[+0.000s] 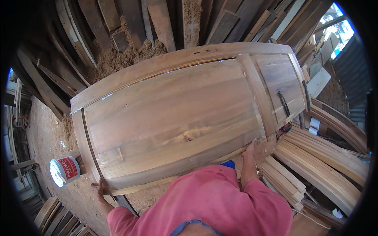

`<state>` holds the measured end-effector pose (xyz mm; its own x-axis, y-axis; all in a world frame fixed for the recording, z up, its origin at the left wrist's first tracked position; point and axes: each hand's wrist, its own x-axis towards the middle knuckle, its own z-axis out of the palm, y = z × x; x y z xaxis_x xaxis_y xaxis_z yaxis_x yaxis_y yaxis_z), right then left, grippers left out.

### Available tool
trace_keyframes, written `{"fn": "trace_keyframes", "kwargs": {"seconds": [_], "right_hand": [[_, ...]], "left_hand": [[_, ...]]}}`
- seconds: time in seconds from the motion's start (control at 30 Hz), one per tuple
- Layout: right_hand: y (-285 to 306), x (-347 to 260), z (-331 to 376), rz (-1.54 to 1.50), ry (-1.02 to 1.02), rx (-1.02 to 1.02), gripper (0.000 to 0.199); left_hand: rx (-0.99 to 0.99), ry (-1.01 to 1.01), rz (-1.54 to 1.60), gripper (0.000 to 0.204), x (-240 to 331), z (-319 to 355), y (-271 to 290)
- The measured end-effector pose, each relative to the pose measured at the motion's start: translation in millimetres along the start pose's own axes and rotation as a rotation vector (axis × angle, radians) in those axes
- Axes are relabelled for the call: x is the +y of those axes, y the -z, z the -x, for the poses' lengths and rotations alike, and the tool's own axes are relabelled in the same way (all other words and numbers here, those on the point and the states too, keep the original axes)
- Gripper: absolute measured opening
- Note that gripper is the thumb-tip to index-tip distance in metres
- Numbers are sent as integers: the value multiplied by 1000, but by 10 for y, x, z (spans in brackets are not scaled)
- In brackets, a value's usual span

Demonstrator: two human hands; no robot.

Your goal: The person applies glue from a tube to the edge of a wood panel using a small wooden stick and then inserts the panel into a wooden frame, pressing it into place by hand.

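Observation:
A large wooden door [169, 114] with a wide panel, a smaller panel and a surrounding frame lies across the middle, in front of me. My left hand [101, 188] is closed round its near left corner, at the end of the left rail [89, 145]. Farther right, my right hand [250, 151] grips the door's near edge close to the cross rail [258, 94]; its fingertips are partly hidden. White smears run along some joints. A dark, slender metal tool [283, 103] rests on the smaller panel.
A white bucket with a red label [65, 171] stands left of the door. Stacked boards [323, 157] lie at the right, beside a red-and-black tool [286, 127]. Planks [161, 25] lean along the far side above heaped sawdust [118, 55]. More cut wood [57, 216] sits lower left.

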<state>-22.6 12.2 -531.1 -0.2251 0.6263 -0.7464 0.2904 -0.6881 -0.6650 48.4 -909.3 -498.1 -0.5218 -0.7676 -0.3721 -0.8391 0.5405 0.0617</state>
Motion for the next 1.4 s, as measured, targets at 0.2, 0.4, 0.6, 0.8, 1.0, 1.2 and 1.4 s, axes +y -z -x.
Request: {"fn": "trace_keyframes", "kwargs": {"seconds": [0.2,0.4,0.6,0.8,1.0,1.2,1.4], "right_hand": [[373,294,-294,-178,-5,-142,79],[300,597,144,-333,-156,-259,81],[271,749,-30,-386,-72,-262,87],[143,536,220,-482,-275,-320,89],[251,630,141,-433,-237,-255,94],[300,472,117,-467,-260,-330,90],[247,477,119,-406,-203,-273,92]], "left_hand": [[-1,-60,-168,97,566,-122,118],[606,-896,-51,75,3789,204,90],[614,-1387,-148,74,6676,-35,-537],[-24,-1045,-303,66,7993,81,-1085],[67,-1169,-295,51,8114,186,-972],[347,-1201,-227,45,7681,222,-1190],[255,-1057,-320,50,7701,397,-1165]]}}
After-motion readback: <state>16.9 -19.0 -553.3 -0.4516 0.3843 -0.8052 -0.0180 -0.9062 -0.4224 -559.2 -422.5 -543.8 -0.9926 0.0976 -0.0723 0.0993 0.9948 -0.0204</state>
